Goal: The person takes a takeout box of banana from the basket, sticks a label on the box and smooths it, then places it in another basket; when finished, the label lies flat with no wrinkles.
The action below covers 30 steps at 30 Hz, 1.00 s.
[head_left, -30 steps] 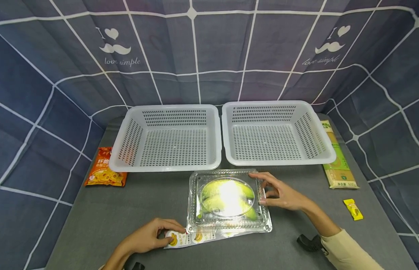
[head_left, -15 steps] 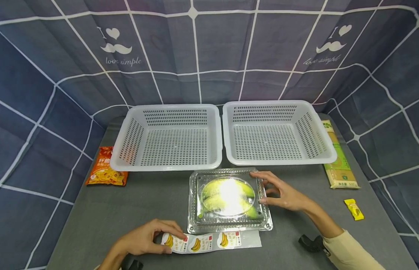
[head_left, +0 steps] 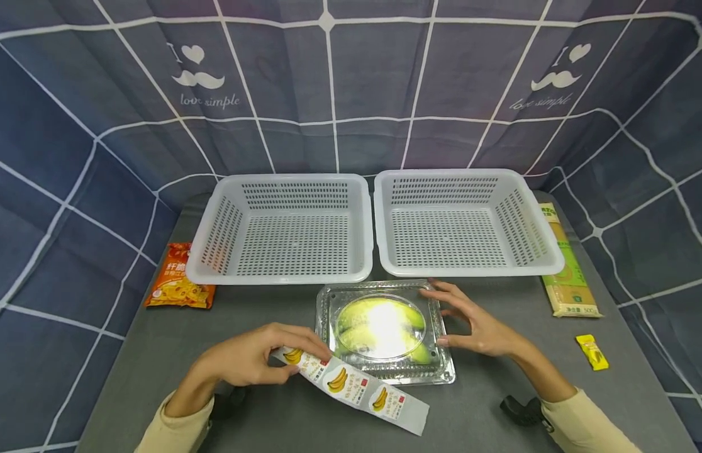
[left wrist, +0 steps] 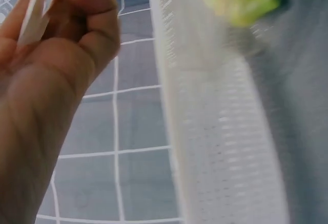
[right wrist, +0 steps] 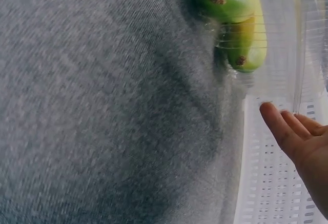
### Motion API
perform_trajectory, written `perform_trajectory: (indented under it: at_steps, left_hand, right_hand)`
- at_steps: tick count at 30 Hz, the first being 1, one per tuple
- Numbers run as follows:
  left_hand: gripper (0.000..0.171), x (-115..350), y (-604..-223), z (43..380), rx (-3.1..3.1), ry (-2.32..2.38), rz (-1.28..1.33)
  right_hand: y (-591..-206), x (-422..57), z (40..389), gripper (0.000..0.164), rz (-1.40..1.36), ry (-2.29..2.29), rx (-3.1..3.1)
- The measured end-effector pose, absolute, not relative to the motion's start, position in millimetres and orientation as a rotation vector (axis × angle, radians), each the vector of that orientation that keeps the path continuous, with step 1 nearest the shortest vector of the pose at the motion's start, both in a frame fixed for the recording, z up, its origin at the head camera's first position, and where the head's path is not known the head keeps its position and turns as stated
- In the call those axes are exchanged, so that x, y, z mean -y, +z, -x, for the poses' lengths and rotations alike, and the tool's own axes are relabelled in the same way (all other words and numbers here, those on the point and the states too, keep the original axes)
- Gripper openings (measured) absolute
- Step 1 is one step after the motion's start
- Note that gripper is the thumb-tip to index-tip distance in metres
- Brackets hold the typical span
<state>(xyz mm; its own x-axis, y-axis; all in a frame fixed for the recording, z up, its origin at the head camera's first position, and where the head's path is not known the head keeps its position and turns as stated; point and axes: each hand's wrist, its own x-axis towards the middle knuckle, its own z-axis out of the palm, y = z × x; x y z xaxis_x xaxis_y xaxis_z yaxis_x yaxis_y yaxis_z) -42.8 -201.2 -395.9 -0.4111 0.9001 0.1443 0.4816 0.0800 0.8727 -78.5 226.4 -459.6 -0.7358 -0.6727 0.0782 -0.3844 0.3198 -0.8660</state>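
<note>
A clear plastic clamshell box point(head_left: 436, 371) with green-yellow bananas point(head_left: 356, 321) inside lies shut on the table, a bright glare on its lid. My left hand point(head_left: 260, 355) pinches one end of a strip of banana stickers point(head_left: 351, 387), which slants down to the right across the box's front-left corner. The pale strip point(left wrist: 35, 19) also shows between the fingers in the left wrist view. At the box's right side, my right hand point(head_left: 470, 324) has its fingers and thumb spread along the edge. Its fingers look straight in the right wrist view, where the bananas point(right wrist: 233, 8) appear through the plastic.
Two white perforated baskets point(head_left: 277, 280) point(head_left: 470, 272) stand side by side behind the box. An orange snack bag point(head_left: 180, 283) lies at the left. On the right are a green-and-beige packet point(head_left: 568, 283), partly behind a basket, and a small yellow packet point(head_left: 592, 352).
My left hand has drawn the sticker strip out from along the box's front edge, then raised it away from me, so it now slants over the corner. My right hand has barely moved.
</note>
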Motion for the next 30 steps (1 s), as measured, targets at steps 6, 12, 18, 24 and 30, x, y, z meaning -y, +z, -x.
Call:
perform_trajectory:
  at_steps: [6,12,18,24,30]
  left_hand:
    - [0.06,194.4,-376.2,72.6,-1.991,1.091,-1.334]
    - [0.06,191.6,-366.6,101.0,-1.995,1.086,-1.285]
    - [0.057,184.1,-362.3,122.8,-1.982,1.074,-1.273]
    - [0.056,172.9,-361.9,139.6,-2.002,1.034,-1.245]
    - [0.053,161.7,-358.9,151.0,-2.059,0.958,-1.219]
  right_hand:
    - [-457.9,-225.7,77.0,0.079,1.036,-1.379,-2.326]
    - [-452.4,-228.9,76.1,0.078,1.059,-1.422,-2.316]
    - [-442.5,-230.7,71.1,0.076,1.06,-1.401,-2.355]
    - [-435.3,-225.5,68.1,0.074,1.11,-1.309,-2.475]
    - [-427.4,-212.4,66.7,0.071,1.273,-1.266,-2.488]
